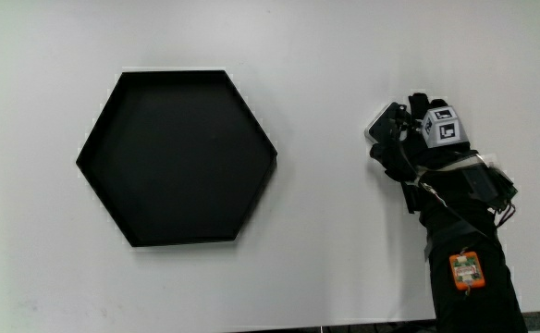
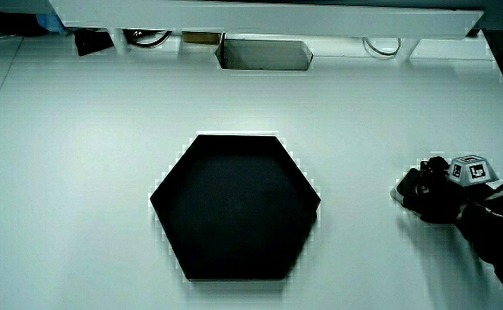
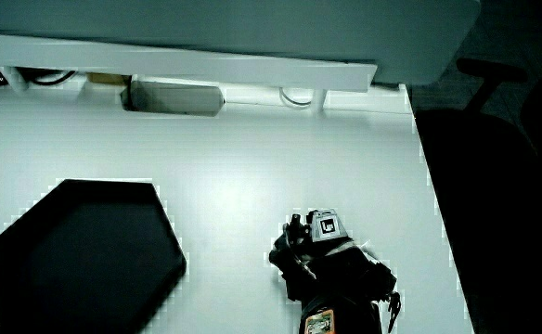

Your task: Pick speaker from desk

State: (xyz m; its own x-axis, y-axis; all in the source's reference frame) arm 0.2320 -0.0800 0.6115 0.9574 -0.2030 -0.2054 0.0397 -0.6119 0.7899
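Hand (image 1: 416,139): low on the white table (image 1: 325,74), well apart from the black tray (image 1: 176,157)
Fingers: curled tight around the small speaker (image 1: 380,121)
Forearm (image 1: 464,268): stretches toward the person

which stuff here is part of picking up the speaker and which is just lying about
Part of the job:
- speaker, small and pale, mostly hidden under the fingers
- hand, curled around the speaker on the table

Just lying about:
- black six-sided tray, nothing in it, apart from the hand
- low partition at the table's edge farthest from the person
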